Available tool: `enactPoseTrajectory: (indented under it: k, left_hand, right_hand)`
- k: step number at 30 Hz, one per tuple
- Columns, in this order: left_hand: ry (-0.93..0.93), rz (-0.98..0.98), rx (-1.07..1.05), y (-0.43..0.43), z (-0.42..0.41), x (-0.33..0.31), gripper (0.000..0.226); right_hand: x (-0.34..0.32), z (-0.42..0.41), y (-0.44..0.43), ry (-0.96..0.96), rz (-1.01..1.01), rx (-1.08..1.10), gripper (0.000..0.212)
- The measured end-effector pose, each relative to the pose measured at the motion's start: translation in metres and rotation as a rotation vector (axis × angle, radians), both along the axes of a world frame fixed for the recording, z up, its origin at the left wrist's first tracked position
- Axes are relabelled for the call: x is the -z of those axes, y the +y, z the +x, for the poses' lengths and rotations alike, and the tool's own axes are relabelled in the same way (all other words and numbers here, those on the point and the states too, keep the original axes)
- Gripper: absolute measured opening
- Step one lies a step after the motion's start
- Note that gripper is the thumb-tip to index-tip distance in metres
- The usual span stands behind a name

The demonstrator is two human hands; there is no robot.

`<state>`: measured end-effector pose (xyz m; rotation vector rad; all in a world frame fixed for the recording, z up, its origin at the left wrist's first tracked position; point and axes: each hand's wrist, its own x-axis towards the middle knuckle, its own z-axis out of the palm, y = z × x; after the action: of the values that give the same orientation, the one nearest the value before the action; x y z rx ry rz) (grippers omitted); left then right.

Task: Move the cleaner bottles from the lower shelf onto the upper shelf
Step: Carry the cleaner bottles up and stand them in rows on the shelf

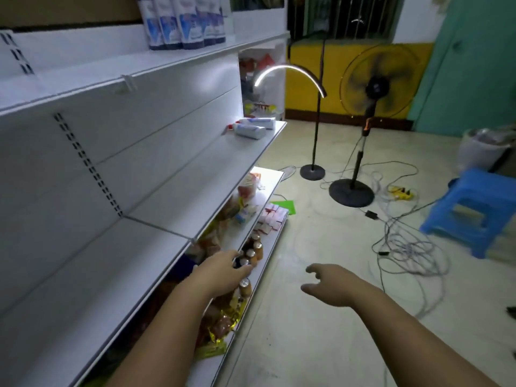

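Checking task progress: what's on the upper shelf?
A row of white-and-blue cleaner bottles stands upright on the upper shelf, at least four. They overlap and the frame crops their tops, so exact count and anything behind them is hidden.

You see a dim room, lit mainly by the curved lamp (290,74), whose strip blows out to white and casts a bright patch on the back panel (217,76) beside it. The lower shelves (269,245) sink into shadow near you. Straight shelf edges bow toward the borders, and everything looks soft and smeared.
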<state>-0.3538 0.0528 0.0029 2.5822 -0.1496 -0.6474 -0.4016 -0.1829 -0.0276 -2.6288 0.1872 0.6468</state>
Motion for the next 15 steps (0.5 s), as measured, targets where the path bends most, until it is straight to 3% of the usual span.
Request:
enactPoseTrajectory:
  k: [5, 15]
  left_hand:
    - [-0.019, -0.011, -0.026, -0.054, 0.061, -0.006, 0.063]
    - [0.017, -0.060, -0.012, -0.101, 0.208, 0.014, 0.059]
  right_hand:
    - [0.001, 0.053, -0.075, -0.054, -0.010, 0.130, 0.058]
    - [0.008, 0.188, -0.132, -0.002, -0.068, 0.212, 0.058]
